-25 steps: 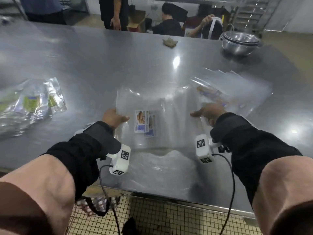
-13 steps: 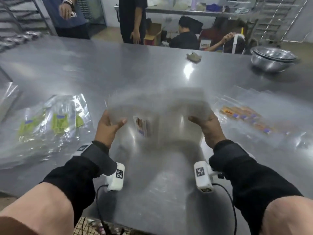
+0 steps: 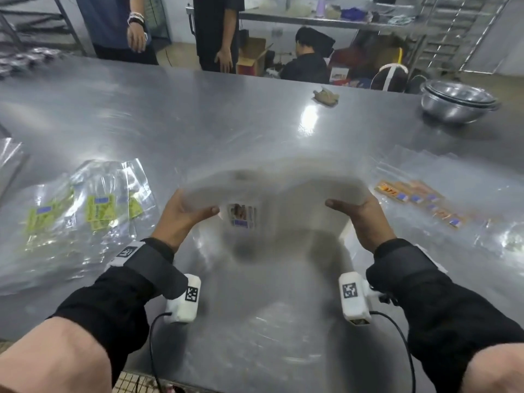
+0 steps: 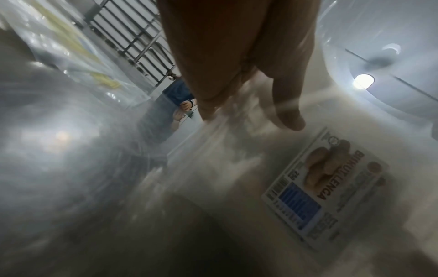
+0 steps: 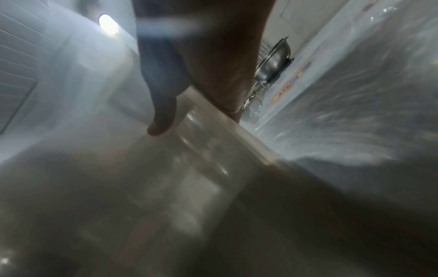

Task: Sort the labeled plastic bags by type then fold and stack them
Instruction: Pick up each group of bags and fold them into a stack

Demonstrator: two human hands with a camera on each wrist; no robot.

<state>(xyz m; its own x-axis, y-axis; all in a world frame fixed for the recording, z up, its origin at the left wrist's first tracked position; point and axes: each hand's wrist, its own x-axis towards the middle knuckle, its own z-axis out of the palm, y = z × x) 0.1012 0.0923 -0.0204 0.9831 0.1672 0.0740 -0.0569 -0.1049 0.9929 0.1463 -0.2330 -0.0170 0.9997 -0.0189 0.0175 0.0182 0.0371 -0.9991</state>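
Note:
A clear plastic bag (image 3: 283, 191) with a white biscuit label (image 3: 242, 216) is lifted off the steel table (image 3: 226, 117), blurred by motion. My left hand (image 3: 184, 214) pinches its left edge, thumb on the near side. My right hand (image 3: 357, 208) pinches its right edge the same way. The left wrist view shows the label (image 4: 324, 189) under my thumb (image 4: 286, 105); the right wrist view shows the bag (image 5: 189, 159) held by my right hand (image 5: 196, 93). Bags with yellow-green labels (image 3: 85, 211) lie at the left. Bags with orange labels (image 3: 419, 199) lie at the right.
Nested steel bowls (image 3: 459, 102) stand at the table's far right. A small brown scrap (image 3: 326, 96) lies near the far edge. Two people stand and one sits beyond the table. More clear plastic (image 3: 8, 157) shows at the far left edge.
The bag lay flat on the table under both hands one second ago. Both hands have since lifted it by its side edges, and it now hangs blurred above the table.

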